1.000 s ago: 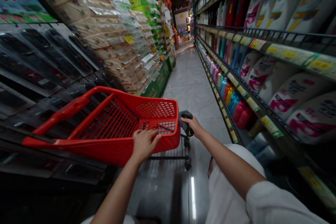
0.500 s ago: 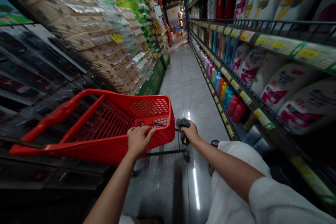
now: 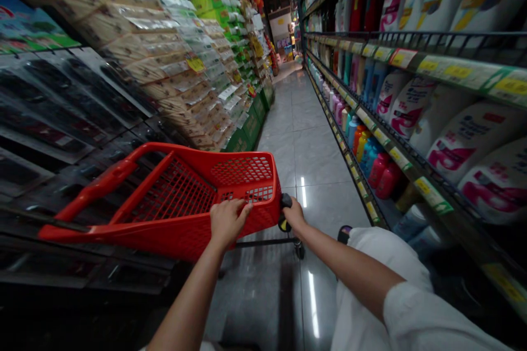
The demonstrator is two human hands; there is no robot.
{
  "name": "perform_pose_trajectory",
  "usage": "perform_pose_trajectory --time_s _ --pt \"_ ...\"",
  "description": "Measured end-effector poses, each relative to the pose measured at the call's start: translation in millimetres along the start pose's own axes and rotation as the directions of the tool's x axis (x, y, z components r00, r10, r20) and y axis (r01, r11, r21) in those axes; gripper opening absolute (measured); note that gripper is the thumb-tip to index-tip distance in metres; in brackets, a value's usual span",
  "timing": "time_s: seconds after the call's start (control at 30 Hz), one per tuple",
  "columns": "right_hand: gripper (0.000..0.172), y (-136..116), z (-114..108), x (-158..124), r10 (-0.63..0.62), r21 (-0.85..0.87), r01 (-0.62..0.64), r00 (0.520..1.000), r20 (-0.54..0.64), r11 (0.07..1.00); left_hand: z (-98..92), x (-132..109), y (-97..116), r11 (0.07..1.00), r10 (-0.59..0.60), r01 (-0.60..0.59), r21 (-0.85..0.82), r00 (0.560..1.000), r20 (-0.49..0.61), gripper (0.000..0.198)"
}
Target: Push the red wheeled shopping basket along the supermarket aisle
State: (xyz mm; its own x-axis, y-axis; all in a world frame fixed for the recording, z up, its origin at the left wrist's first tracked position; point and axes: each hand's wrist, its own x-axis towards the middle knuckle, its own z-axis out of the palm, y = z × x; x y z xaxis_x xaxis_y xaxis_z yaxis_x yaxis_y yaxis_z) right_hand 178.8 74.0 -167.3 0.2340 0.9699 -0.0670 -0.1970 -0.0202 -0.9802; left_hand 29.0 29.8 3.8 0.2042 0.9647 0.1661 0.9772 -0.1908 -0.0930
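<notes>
Left hand (image 3: 225, 220) resting on near rim of red cart basket (image 3: 177, 197), fingers (image 3: 242, 209) lying flat, pressed together over mesh edge, steadying tilted basket. Right hand (image 3: 293, 214) wrapping dark handle grip (image 3: 284, 213) at basket's right corner, fingers curled shut around it for steering. Basket sitting in aisle beside left display, nothing showing inside. Shelf (image 3: 411, 162) on right carrying refill pouches (image 3: 465, 140) and bottles (image 3: 381, 173). Stacked packets (image 3: 177, 66) leaning on left.
</notes>
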Motion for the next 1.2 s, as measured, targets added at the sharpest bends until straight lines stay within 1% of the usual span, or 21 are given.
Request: perform_pose_trajectory --time_s 0.07,0.13,0.2,0.27,0.37,0.4,0.43,0.47,0.53,0.6,0.63,0.7,0.8,0.87,0.9,0.93,1.0,1.07,1.1,1.13,1.2 --pt "0.054 -23 -5 7 -0.137 0.049 0.137 0.991 -0.009 0.989 0.7 3 2 1.0 -0.007 0.007 -0.001 1.0 0.006 0.047" --pt "0.058 -40 -12 11 -0.302 0.045 0.3 0.953 0.036 0.953 1.6 7 5 1.0 -0.022 0.022 0.002 1.0 0.008 0.047" --pt "0.062 -43 -17 9 -0.365 -0.015 0.368 0.927 0.086 0.93 2.5 11 10 0.999 -0.036 0.036 0.012 0.999 0.003 0.047" --pt "0.064 -32 -17 3 -0.289 -0.089 0.298 0.952 0.105 0.95 3.6 15 14 0.999 -0.039 0.039 0.028 0.999 0.001 0.048" --pt "0.058 -12 -13 -4 -0.059 -0.139 0.072 0.994 0.095 0.988 6.2 17 17 0.998 -0.044 0.044 0.04 0.999 -0.011 0.048" --pt "0.055 -11 -11 -3 -0.013 -0.131 0.024 0.996 0.084 0.991 7.3 18 17 0.998 -0.047 0.048 0.042 0.999 -0.018 0.049" --pt "0.053 -14 -10 -2 -0.005 -0.108 0.012 0.998 0.065 0.994 8.4 19 17 0.998 -0.05 0.051 0.042 0.998 -0.024 0.049" --pt "0.052 -21 -10 1 -0.036 -0.075 0.039 0.998 0.042 0.996 9.5 19 17 0.998 -0.054 0.056 0.042 0.998 -0.03 0.049" --pt "0.053 -39 -12 7 -0.185 -0.011 0.185 0.983 0.008 0.983 10.9 21 18 0.997 -0.065 0.067 0.04 0.997 -0.036 0.05" --pt "0.056 -52 -17 11 -0.343 0.001 0.343 0.939 0.025 0.939 11.0 24 21 0.996 -0.085 0.086 0.033 0.996 -0.036 0.049" --pt "0.058 -53 -19 12 -0.383 -0.017 0.384 0.923 0.041 0.923 10.7 26 23 0.995 -0.096 0.097 0.029 0.995 -0.033 0.048" --pt "0.062 -43 -22 11 -0.354 -0.09 0.357 0.934 0.05 0.93 9.4 30 28 0.992 -0.12 0.121 0.022 0.992 -0.025 0.047" --pt "0.057 -13 -18 7 -0.13 -0.196 0.134 0.991 0.037 0.971 7.7 33 34 0.989 -0.148 0.148 0.011 0.989 -0.025 0.048" --pt "0.05 -2 -12 5 -0.028 -0.219 0.033 0.999 0.028 0.975 7.5 34 35 0.987 -0.159 0.159 0.007 0.987 -0.027 0.048" --pt "0.049 -2 -9 4 -0.035 -0.212 0.036 0.999 0.008 0.977 7.7 33 35 0.987 -0.161 0.161 0.007 0.987 -0.027 0.048" --pt "0.051 -7 -7 4 -0.082 -0.199 0.076 0.996 -0.021 0.977 7.9 33 35 0.987 -0.163 0.163 0.009 0.986 -0.027 0.047" --pt "0.06 -24 -6 3 -0.25 -0.177 0.239 0.967 -0.041 0.955 8.7 33 35 0.986 -0.165 0.166 0.015 0.986 -0.031 0.047" --pt "0.07 -38 -9 2 -0.386 -0.181 0.381 0.923 0.009 0.907 9.5 34 35 0.984 -0.173 0.174 0.025 0.984 -0.037 0.048" --pt "0.074 -40 -11 1 -0.408 -0.195 0.408 0.912 0.039 0.892 9.8 34 36 0.984 -0.176 0.178 0.029 0.983 -0.041 0.049" --pt "0.077 -38 -12 1 -0.397 -0.215 0.399 0.916 0.055 0.891 10.1 35 36 0.983 -0.179 0.18 0.033 0.983 -0.044 0.049" --pt "0.076 -24 -13 0 -0.297 -0.252 0.299 0.954 0.046 0.92 10.5 35 37 0.983 -0.178 0.18 0.037 0.983 -0.046 0.049"
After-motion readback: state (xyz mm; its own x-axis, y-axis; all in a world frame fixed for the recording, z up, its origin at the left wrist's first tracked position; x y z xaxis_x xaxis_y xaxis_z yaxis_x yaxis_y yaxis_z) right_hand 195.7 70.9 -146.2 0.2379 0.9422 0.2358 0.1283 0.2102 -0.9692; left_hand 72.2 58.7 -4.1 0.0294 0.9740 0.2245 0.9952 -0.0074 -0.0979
